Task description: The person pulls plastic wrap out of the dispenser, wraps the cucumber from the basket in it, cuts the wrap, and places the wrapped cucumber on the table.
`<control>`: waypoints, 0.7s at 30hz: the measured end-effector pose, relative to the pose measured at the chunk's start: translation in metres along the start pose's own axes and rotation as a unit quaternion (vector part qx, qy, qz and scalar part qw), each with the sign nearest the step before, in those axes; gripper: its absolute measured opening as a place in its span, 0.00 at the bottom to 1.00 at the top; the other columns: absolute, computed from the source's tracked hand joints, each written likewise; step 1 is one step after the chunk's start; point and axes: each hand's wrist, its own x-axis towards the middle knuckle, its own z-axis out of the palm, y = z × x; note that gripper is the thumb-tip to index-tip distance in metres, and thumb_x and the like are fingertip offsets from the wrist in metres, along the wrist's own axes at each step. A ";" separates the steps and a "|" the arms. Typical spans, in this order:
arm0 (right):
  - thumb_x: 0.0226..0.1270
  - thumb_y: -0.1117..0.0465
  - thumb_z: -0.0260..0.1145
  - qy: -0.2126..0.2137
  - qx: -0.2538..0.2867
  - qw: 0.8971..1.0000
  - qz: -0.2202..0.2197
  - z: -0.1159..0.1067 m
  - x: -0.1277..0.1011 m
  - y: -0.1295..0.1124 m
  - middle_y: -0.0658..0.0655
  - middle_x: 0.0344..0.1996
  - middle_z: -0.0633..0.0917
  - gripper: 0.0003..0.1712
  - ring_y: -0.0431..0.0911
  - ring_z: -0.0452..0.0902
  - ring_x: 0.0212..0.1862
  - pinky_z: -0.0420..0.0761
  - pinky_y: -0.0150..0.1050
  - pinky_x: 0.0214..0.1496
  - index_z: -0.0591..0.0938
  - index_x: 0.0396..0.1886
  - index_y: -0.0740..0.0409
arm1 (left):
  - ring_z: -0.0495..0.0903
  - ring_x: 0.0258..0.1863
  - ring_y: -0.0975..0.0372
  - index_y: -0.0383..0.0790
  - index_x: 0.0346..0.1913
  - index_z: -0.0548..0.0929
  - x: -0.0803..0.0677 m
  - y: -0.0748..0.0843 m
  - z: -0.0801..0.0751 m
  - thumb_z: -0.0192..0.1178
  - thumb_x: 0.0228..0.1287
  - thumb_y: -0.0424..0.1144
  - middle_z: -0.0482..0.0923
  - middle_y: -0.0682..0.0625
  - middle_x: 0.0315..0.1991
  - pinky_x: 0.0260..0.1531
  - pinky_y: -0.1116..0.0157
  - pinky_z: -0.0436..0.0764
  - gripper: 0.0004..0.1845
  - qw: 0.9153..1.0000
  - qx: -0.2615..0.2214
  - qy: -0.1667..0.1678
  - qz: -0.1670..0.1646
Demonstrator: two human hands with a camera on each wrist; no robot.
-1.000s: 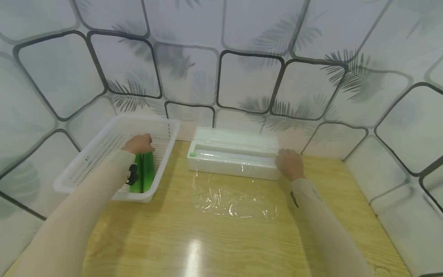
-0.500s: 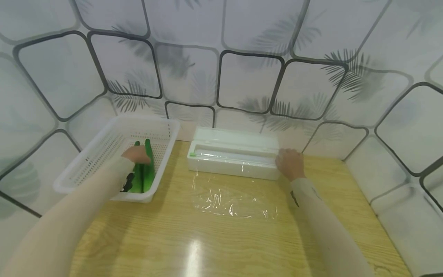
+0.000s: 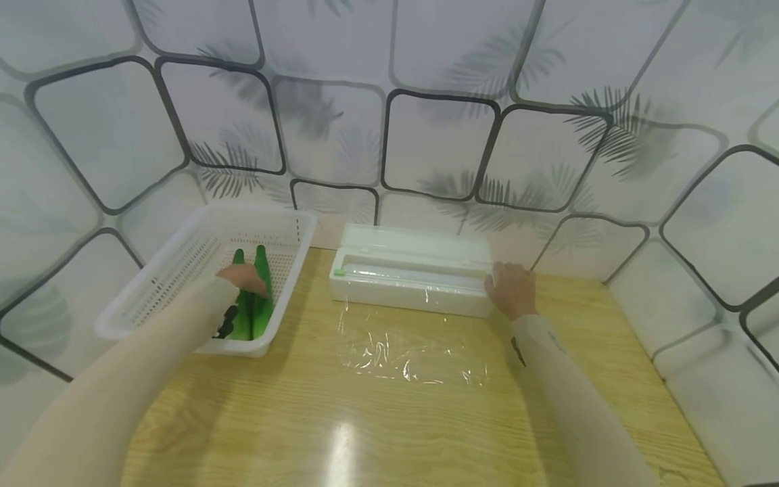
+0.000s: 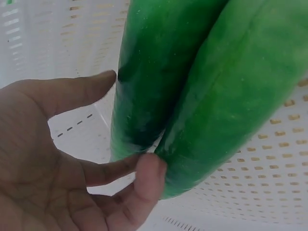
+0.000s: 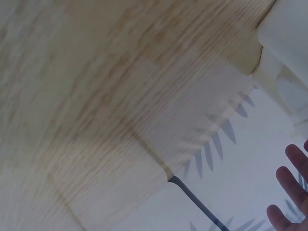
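Note:
Two green cucumbers (image 3: 263, 297) lie side by side in a white perforated basket (image 3: 152, 284) at the left. My left hand (image 3: 245, 276) lies over their middle. In the left wrist view its thumb and one fingertip (image 4: 150, 168) touch the cucumbers (image 4: 226, 96), with the palm open beneath them. A white cling-film dispenser (image 3: 414, 274) stands by the wall, and a sheet of clear film (image 3: 414, 348) is drawn out of it onto the wooden table (image 3: 395, 426). My right hand (image 3: 510, 287) rests against the dispenser's right end; its fingertips (image 5: 291, 192) show straight in the right wrist view.
A patterned wall (image 3: 438, 135) runs behind the table and along both sides. The basket stands at the table's back left corner. Bare wood lies in front of the film and to the right of the dispenser (image 5: 288, 38).
My left hand has slid back from the cucumbers' far ends to their middle, so the far tips now show. The right hand, dispenser and film have stayed put.

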 end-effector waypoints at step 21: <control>0.65 0.53 0.51 -0.022 0.013 1.000 0.009 0.004 0.001 0.003 0.68 0.37 0.82 0.21 0.62 0.77 0.41 0.75 0.59 0.43 0.77 0.45 0.66 | 0.73 0.55 0.40 0.23 0.54 0.74 0.033 0.021 0.008 0.58 0.56 0.45 0.71 0.28 0.58 0.52 0.50 0.78 0.30 0.999 -0.002 -0.023 0.022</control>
